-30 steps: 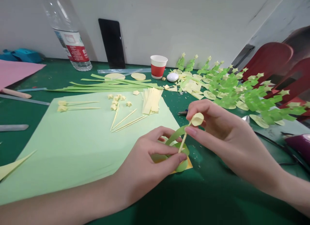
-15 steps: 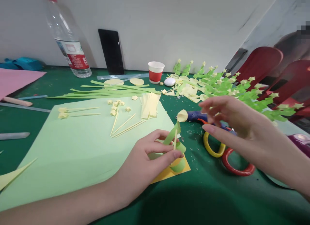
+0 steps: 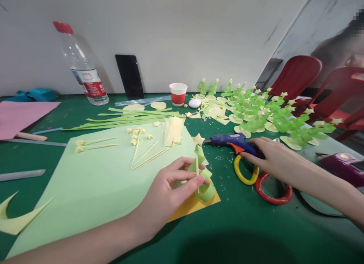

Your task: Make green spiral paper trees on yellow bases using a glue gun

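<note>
My left hand (image 3: 179, 180) pinches a thin wooden stick (image 3: 197, 169) between thumb and fingers. A green paper spiral (image 3: 205, 192) winds around the stick, and a pale yellow paper star (image 3: 198, 139) tops it. My right hand (image 3: 270, 154) has its thumb and fingers closed around the handle of a blue glue gun (image 3: 227, 139), which lies on the table with its nozzle towards the star. Beneath the spiral lies an orange paper piece (image 3: 193, 206). Scissors with a yellow handle loop (image 3: 237, 175) and a red one lie under and beside my right hand.
Several finished green spirals (image 3: 256, 120) with stars stand at the right. On the light green sheet (image 3: 85, 188) are sticks, small stars and paper strips (image 3: 174, 131). A paper cup (image 3: 178, 94), phone (image 3: 130, 76) and bottle (image 3: 88, 82) stand behind. A purple device (image 3: 341, 169) sits right.
My right hand has come down onto the glue gun and closed on its handle. The star in my left hand has turned to show its points. The camera view has tilted slightly up.
</note>
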Demonstrator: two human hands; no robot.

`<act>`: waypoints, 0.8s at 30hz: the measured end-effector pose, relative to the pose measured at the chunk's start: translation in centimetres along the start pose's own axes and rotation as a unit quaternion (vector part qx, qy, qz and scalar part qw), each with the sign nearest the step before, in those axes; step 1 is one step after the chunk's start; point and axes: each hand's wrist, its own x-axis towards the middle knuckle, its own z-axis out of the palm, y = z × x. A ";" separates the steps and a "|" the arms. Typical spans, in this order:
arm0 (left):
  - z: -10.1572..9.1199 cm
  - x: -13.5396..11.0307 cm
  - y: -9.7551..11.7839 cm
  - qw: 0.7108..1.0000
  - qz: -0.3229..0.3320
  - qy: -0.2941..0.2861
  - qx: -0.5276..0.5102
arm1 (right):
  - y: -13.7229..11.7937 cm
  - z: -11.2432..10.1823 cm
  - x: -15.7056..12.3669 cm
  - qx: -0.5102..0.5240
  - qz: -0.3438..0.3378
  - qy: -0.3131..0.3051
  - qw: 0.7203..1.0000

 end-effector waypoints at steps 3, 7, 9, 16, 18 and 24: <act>0.0 -0.1 0.0 1.000 0.000 0.001 0.012 | -0.6 -0.2 0.6 0.043 -0.009 -0.004 0.999; 0.0 -0.2 -0.1 1.000 -0.004 -0.002 0.006 | -1.0 -0.6 -0.2 0.057 0.008 0.034 0.998; 0.0 -0.1 -0.2 1.000 -0.004 -0.001 -0.005 | -1.1 -1.1 -1.1 0.091 0.032 0.064 0.993; 0.0 0.1 -0.4 0.999 -0.008 0.000 -0.049 | -1.7 -2.1 -4.4 0.263 0.086 0.081 0.958; 0.1 0.2 -0.5 0.998 -0.013 0.002 -0.058 | -2.4 -1.7 -5.1 0.250 0.098 0.126 0.955; 0.1 0.3 -0.7 0.997 -0.027 0.008 -0.078 | -4.0 -0.1 -6.0 0.176 0.070 0.187 0.964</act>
